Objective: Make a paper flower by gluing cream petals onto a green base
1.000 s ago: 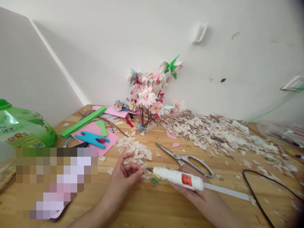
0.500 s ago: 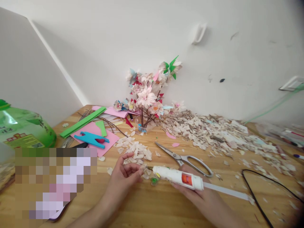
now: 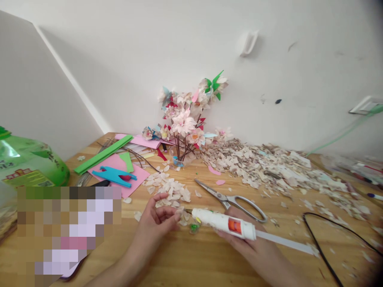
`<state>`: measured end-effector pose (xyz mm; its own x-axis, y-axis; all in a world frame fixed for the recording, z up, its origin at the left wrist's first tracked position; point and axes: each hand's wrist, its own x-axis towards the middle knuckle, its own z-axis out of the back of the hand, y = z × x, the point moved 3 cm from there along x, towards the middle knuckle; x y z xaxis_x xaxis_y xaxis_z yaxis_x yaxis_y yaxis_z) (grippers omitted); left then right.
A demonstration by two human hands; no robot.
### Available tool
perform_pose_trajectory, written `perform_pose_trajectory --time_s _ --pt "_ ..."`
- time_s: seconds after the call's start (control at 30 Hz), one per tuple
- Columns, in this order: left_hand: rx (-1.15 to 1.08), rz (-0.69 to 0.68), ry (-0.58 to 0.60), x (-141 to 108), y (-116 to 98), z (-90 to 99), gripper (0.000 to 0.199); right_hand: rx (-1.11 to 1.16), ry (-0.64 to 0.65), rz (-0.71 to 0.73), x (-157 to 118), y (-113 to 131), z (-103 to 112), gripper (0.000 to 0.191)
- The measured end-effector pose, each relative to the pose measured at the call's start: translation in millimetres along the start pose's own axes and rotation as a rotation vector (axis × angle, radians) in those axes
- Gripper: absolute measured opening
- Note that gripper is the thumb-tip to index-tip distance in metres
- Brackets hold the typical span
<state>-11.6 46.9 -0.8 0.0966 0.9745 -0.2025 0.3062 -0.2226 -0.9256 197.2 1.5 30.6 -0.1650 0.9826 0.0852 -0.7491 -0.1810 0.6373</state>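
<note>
My left hand [image 3: 161, 217] pinches a small pale petal [image 3: 180, 211] between thumb and fingertip, beside a loose heap of white petals [image 3: 173, 189]. From the right, my right hand [image 3: 239, 235] is wrapped under a white glue gun [image 3: 212, 219] with an orange-red patch and a clear glue stick [image 3: 284, 242] out of its back. The gun's tip points left, close to my left fingertips. A small green thing [image 3: 194, 228] lies just below the tip. Silver scissors [image 3: 230, 199] rest beyond my right hand.
Paper flowers [image 3: 184, 119] stand in a small cup at the back. A broad pile of dried petals [image 3: 254, 163] covers the right rear. Coloured paper [image 3: 137, 175], a blue cutout [image 3: 115, 175] and a green bottle [image 3: 32, 159] are at left. A black cord [image 3: 323, 255] lies right.
</note>
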Motion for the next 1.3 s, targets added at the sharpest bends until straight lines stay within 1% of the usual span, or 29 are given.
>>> perform_pose_trajectory --time_s 0.2,0.3,0.4,0.5,0.6,0.73,0.87,1.0,1.17,1.3 --pt "0.014 0.021 -0.023 -2.9 -5.6 -2.5 0.058 0.001 0.045 0.010 -0.3 4.2 2.2 0.020" --pt "0.009 0.017 -0.045 -3.6 -7.4 -3.2 0.060 -0.008 0.042 0.017 -0.8 3.9 2.8 0.019" --pt "0.017 0.029 -0.043 -4.1 -6.9 -4.0 0.060 -0.009 0.026 0.009 -1.3 2.6 2.9 0.017" --pt "0.017 0.007 -0.049 -4.2 -5.9 -4.5 0.058 -0.011 0.002 0.011 -0.9 3.3 4.3 0.014" --pt "0.024 -0.003 -0.055 -4.0 -4.7 -4.5 0.058 -0.023 0.009 0.018 -0.5 5.2 5.2 0.013" --pt "0.025 0.006 -0.045 -3.5 -4.9 -3.7 0.058 -0.033 0.040 0.013 -1.5 3.3 3.2 0.015" --pt "0.023 0.017 -0.015 -2.4 -5.5 -2.5 0.057 -0.013 0.024 0.003 -1.5 -0.4 2.3 0.017" --pt "0.039 0.017 -0.002 -2.2 -5.1 -3.1 0.058 -0.002 0.034 0.022 -0.7 1.7 3.8 0.016" --pt "0.021 -0.015 -0.048 -3.7 -5.3 -4.6 0.057 -0.019 0.054 0.024 -1.7 3.6 5.4 0.018" --pt "0.009 -0.013 -0.047 -2.0 -3.0 -2.8 0.056 -0.017 0.042 0.019 -2.0 1.0 5.7 0.016"
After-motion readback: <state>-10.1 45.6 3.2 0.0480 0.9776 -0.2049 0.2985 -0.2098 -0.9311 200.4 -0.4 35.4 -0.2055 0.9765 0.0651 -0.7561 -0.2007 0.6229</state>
